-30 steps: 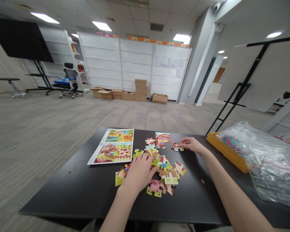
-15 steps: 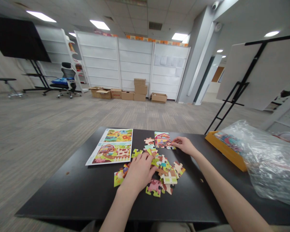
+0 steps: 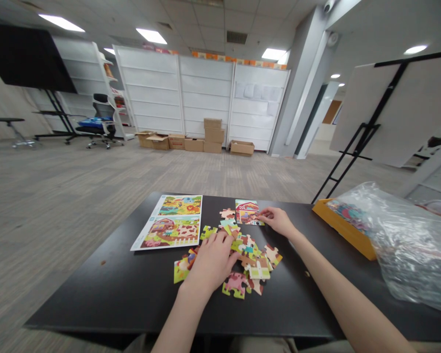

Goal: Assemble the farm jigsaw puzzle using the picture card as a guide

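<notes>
My right hand [image 3: 278, 221] pinches a puzzle piece [image 3: 255, 220] by its right edge. That piece sits against the lower right of a small joined block of puzzle [image 3: 246, 207] showing a red barn. Lying on the heap of loose puzzle pieces [image 3: 250, 250], my left hand [image 3: 215, 257] has its fingers slightly curved and apart, and it covers part of the heap. A pink pig piece [image 3: 235, 283] lies at the heap's near side. Left of the heap is a printed picture sheet [image 3: 174, 223] with two coloured farm and animal scenes.
On the right of the black table [image 3: 106, 289] stand a yellow box [image 3: 343, 228] and a crumpled clear plastic bag [image 3: 415, 250], which partly covers it. Beyond the table are cardboard boxes [image 3: 213, 135], an office chair [image 3: 102, 122] and a board on a black stand [image 3: 363, 130].
My right hand has shifted slightly left with the puzzle piece, which now sits closer against the barn block. My left hand stays on the heap.
</notes>
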`<action>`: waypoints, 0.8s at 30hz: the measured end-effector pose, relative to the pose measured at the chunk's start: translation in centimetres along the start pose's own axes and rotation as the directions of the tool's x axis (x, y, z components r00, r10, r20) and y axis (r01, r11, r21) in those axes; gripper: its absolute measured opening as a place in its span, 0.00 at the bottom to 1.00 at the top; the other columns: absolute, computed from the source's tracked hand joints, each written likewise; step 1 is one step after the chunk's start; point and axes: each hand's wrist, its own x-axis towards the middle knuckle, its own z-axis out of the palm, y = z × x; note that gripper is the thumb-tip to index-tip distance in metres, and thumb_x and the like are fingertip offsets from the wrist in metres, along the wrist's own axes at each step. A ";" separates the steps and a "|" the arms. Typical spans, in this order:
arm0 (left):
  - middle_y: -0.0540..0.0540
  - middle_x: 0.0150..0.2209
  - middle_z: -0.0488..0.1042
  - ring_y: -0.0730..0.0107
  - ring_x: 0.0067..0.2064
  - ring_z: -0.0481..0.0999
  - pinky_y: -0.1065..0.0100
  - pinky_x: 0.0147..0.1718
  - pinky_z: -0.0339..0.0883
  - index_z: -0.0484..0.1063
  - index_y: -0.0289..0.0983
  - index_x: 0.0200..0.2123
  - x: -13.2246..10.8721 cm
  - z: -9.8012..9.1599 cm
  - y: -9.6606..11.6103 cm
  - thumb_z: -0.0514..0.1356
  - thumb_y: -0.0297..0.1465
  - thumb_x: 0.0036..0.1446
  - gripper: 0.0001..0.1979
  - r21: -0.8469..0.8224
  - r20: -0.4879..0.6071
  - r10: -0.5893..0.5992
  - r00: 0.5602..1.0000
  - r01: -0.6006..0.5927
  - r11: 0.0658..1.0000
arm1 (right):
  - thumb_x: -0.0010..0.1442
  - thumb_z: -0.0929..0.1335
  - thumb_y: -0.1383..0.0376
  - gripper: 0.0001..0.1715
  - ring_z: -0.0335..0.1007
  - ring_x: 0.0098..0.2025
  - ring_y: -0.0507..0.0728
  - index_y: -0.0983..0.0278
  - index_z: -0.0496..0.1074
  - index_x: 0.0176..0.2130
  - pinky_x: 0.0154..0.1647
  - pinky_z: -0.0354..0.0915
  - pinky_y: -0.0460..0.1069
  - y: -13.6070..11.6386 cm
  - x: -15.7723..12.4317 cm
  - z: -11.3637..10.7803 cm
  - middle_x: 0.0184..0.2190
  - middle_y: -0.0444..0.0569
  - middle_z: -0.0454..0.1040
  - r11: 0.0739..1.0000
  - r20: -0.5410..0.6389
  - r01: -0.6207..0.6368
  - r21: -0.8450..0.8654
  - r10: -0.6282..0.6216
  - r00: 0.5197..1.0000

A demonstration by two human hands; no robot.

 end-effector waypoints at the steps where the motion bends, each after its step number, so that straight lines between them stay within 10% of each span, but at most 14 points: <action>1: 0.40 0.52 0.73 0.53 0.57 0.70 0.54 0.57 0.63 0.69 0.39 0.56 0.0 0.0 0.0 0.55 0.38 0.68 0.16 0.000 0.000 -0.001 1.000 0.001 1.000 | 0.54 0.73 0.54 0.15 0.78 0.32 0.59 0.62 0.79 0.35 0.36 0.70 0.52 -0.1 0.0 0.0 0.30 0.50 0.82 1.000 0.000 0.005 -0.021 -0.005 1.000; 24: 0.40 0.53 0.73 0.53 0.57 0.70 0.54 0.58 0.63 0.69 0.40 0.57 0.0 0.0 -0.1 0.55 0.37 0.68 0.17 0.002 0.013 0.000 1.000 0.000 1.000 | 0.51 0.76 0.54 0.25 0.71 0.34 0.56 0.61 0.80 0.48 0.38 0.69 0.50 -0.1 -0.6 -2.2 0.41 0.50 0.78 0.989 0.167 0.138 -0.061 -0.126 0.978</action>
